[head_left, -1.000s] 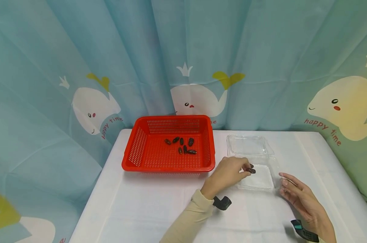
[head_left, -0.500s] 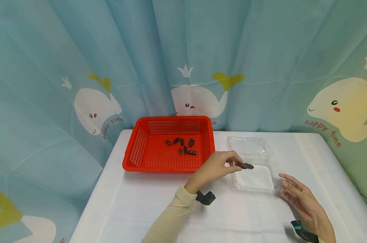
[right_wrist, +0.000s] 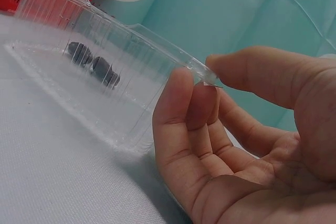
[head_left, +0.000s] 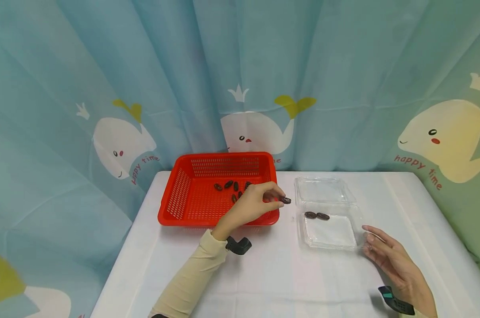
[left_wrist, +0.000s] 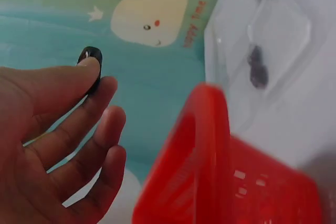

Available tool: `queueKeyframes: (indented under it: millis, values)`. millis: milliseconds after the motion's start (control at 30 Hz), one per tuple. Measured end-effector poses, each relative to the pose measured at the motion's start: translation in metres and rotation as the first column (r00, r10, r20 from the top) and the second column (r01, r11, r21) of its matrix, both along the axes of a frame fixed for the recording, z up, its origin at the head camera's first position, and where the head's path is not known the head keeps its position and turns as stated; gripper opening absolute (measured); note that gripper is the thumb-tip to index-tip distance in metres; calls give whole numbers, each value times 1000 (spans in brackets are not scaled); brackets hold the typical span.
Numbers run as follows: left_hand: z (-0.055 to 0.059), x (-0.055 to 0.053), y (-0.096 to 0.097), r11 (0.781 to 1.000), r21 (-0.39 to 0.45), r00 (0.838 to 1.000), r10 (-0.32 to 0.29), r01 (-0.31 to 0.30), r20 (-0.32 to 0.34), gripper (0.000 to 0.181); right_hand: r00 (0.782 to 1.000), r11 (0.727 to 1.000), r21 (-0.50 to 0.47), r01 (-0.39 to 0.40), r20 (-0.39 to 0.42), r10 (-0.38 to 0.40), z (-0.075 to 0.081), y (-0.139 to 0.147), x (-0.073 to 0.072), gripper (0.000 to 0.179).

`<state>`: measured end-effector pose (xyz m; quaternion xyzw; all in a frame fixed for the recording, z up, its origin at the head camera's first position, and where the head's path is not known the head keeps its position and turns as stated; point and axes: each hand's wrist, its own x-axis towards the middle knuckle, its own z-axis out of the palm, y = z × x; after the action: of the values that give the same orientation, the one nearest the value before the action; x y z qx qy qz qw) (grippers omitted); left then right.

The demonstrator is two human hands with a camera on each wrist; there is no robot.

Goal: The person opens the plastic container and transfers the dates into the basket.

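Observation:
My left hand (head_left: 252, 204) is over the right side of the red basket (head_left: 169, 221), pinching a dark brown date (head_left: 286, 200) between thumb and fingertips. The left wrist view shows this date (left_wrist: 90, 53) held up past the basket's rim. Several more dates (head_left: 228, 184) lie on the basket floor, some hidden behind the hand. In the clear plastic container (head_left: 353, 240), two dates (head_left: 323, 216) lie end to end near its back left. My right hand (head_left: 394, 260) pinches the container's right rim, seen closely in the right wrist view (right_wrist: 210, 77).
The container's clear lid (head_left: 323, 191) lies folded back behind it. A white cloth covers the table (head_left: 279, 269). A pale blue curtain (head_left: 343, 88) with whale prints hangs along the table's back edge.
The left hand has moved left from inside the container to the basket's right side, a date in its fingers. Two dates in the container are now uncovered. The right hand stays put.

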<state>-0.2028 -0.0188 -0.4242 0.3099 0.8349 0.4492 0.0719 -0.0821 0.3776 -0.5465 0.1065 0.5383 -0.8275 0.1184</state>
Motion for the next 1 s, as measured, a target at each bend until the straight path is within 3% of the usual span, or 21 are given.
queueKeyframes:
  millis: [433, 633, 767, 1000]
  values:
    - [7, -25, -48, 987, -95, 989, 134, -127, 63, 16, 1000, 1000, -10, -13, -27, 13, -1, 1, 1, 36]
    - [10, -42, -72, 978, -142, 974, 171, -151, 145, 17, 999, 1000, -9, -12, -36, 12, -2, 0, 0, 36]
    - [15, -54, -89, 979, -136, 953, 180, -151, 244, 19, 999, 1000, 9, -7, -41, 8, -2, 0, 1, 36]
    - [22, -79, -121, 979, -122, 899, 199, -164, 389, 24, 1000, 1000, 6, -4, -22, 4, 0, -1, 1, 36]
